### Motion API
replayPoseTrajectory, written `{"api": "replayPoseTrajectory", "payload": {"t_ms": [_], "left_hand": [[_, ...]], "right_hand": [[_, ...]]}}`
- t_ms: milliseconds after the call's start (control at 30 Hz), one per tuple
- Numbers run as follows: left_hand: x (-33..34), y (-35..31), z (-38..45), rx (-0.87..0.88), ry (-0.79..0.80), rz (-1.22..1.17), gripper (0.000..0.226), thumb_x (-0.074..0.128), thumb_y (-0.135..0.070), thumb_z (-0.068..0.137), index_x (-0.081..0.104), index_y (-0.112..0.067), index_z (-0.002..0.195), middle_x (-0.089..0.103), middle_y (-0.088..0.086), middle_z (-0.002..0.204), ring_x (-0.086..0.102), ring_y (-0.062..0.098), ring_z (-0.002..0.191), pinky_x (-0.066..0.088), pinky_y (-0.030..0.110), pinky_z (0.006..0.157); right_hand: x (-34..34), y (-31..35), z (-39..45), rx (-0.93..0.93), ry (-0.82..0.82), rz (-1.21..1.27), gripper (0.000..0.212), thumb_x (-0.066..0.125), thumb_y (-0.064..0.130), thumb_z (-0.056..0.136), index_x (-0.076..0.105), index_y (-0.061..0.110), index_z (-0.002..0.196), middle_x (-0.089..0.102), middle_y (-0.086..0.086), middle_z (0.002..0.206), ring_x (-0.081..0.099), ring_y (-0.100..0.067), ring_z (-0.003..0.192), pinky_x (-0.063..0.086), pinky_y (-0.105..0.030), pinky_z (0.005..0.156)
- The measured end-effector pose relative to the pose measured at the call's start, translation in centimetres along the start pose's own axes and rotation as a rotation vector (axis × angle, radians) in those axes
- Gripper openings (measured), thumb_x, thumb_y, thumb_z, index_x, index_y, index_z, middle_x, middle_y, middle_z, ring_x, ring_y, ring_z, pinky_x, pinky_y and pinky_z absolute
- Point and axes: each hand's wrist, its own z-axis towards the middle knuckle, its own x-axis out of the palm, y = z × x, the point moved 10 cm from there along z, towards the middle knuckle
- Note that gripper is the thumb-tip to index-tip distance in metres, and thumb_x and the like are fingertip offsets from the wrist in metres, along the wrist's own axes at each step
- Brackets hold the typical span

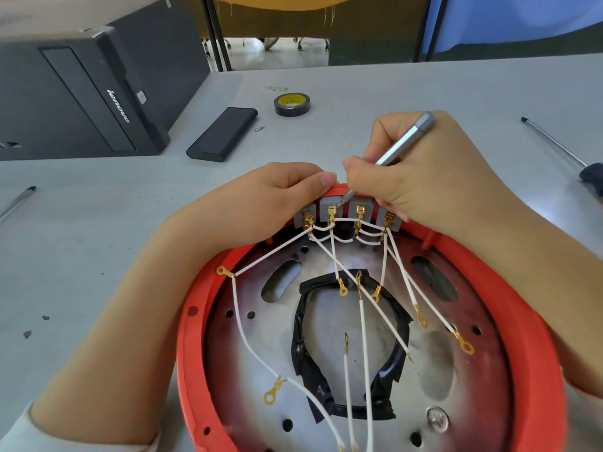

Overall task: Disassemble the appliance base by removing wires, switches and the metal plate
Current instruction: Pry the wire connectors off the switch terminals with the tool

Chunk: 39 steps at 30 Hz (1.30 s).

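From the head camera, the red base (195, 337) sits tilted up on the grey table (391, 93), open side toward us, metal plate (434, 370) inside with black tape (313, 363) round its middle opening. Along the far rim, four grey switches (346, 212) in a row, white wires (270, 252) fanning down from their gold clips, most ending in loose ring lugs.

Left hand (287, 187) grips the rim, fingers curled over the edge, thumb pressed flat beside the switches. Right hand (421, 177) pinches a slim silver screwdriver (401, 143) like a pen, fingers clamped on the shaft, tip at the second switch, right by its clip.

Risky spot, I'd say. The left thumb lies just beside that tip; if the blade slips off the clip under pressure, it could jab the thumb. Prying too hard might also crack the switch or tear a wire from its crimp. The loose wires hang across the plate and could snag as anything lifts out.

Around: a black computer case (81, 102) far left, a flat black box (222, 135), a tape roll (292, 104), a small bit (259, 128), a long screwdriver (554, 143) off right, another tool's shaft (18, 200) at left. None blocks the hands.
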Motion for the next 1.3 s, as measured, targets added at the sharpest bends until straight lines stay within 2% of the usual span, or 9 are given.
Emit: {"api": "replayPoseTrajectory", "payload": {"t_ms": [100,367,600,800,900,967,1133,1300], "left_hand": [[0.0,0.1,0.0,-0.005,-0.002,0.005,0.038,0.033,-0.050,0.096,0.065,-0.031,0.107,0.068,0.003,0.104,0.061,0.021,0.100,0.044,0.044,0.095],[0.0,0.1,0.0,-0.011,-0.001,-0.003,0.038,0.034,-0.049,0.096,0.065,-0.030,0.107,0.069,-0.005,0.103,0.061,0.013,0.101,0.044,0.038,0.096],[0.0,0.1,0.0,-0.008,-0.006,-0.005,0.037,0.035,-0.049,0.096,0.065,-0.032,0.107,0.069,-0.001,0.103,0.061,0.019,0.100,0.044,0.043,0.095],[0.0,0.2,0.1,-0.010,-0.001,-0.015,0.039,0.035,-0.050,0.096,0.065,-0.030,0.107,0.068,0.003,0.106,0.061,0.022,0.102,0.044,0.045,0.097],[0.1,0.2,0.1,-0.011,0.007,-0.018,0.039,0.035,-0.052,0.095,0.065,-0.031,0.110,0.068,-0.002,0.107,0.061,0.017,0.105,0.043,0.043,0.099],[0.2,0.2,0.1,-0.010,0.017,-0.019,0.040,0.035,-0.051,0.096,0.065,-0.029,0.110,0.068,0.001,0.108,0.060,0.020,0.106,0.043,0.044,0.099],[0.1,0.3,0.1,-0.018,0.012,-0.021,0.040,0.035,-0.051,0.096,0.066,-0.026,0.104,0.068,0.007,0.105,0.061,0.027,0.101,0.044,0.049,0.096],[0.0,0.3,0.2,-0.020,0.003,-0.025,0.036,0.037,-0.049,0.096,0.067,-0.029,0.099,0.069,-0.001,0.096,0.063,0.020,0.095,0.045,0.044,0.095]], "right_hand": [[0.2,0.3,0.0,-0.025,0.013,-0.058,0.026,0.071,0.025,0.075,0.053,0.017,0.058,0.049,0.004,0.047,0.046,-0.004,0.040,0.033,-0.012,0.040],[-0.3,0.6,-0.1,-0.046,-0.041,-0.084,0.026,0.069,0.025,0.071,0.048,0.020,0.055,0.045,0.006,0.044,0.044,-0.003,0.041,0.030,-0.009,0.040],[0.0,0.7,-0.1,-0.045,-0.017,-0.080,0.029,0.068,0.026,0.071,0.046,0.020,0.054,0.044,0.006,0.046,0.042,-0.004,0.041,0.030,-0.010,0.039],[0.4,-0.6,0.6,0.066,0.013,0.010,0.030,0.065,0.021,0.067,0.041,0.019,0.049,0.040,0.009,0.032,0.039,-0.005,0.030,0.029,-0.013,0.034],[0.9,-1.5,1.1,0.154,0.077,0.085,0.030,0.061,0.013,0.070,0.040,0.016,0.050,0.043,0.003,0.034,0.034,-0.007,0.025,0.027,-0.014,0.033],[1.2,-1.8,1.1,0.184,0.108,0.133,0.030,0.059,0.010,0.071,0.039,0.014,0.049,0.045,-0.002,0.036,0.033,-0.009,0.024,0.026,-0.014,0.033],[1.4,-2.4,1.2,0.226,0.141,0.202,0.035,0.061,0.010,0.075,0.041,0.016,0.046,0.047,-0.004,0.038,0.032,-0.011,0.026,0.025,-0.014,0.032],[1.5,-2.7,1.3,0.264,0.146,0.227,0.038,0.060,0.011,0.085,0.041,0.011,0.052,0.046,-0.004,0.039,0.030,-0.011,0.025,0.022,-0.013,0.032]]}}
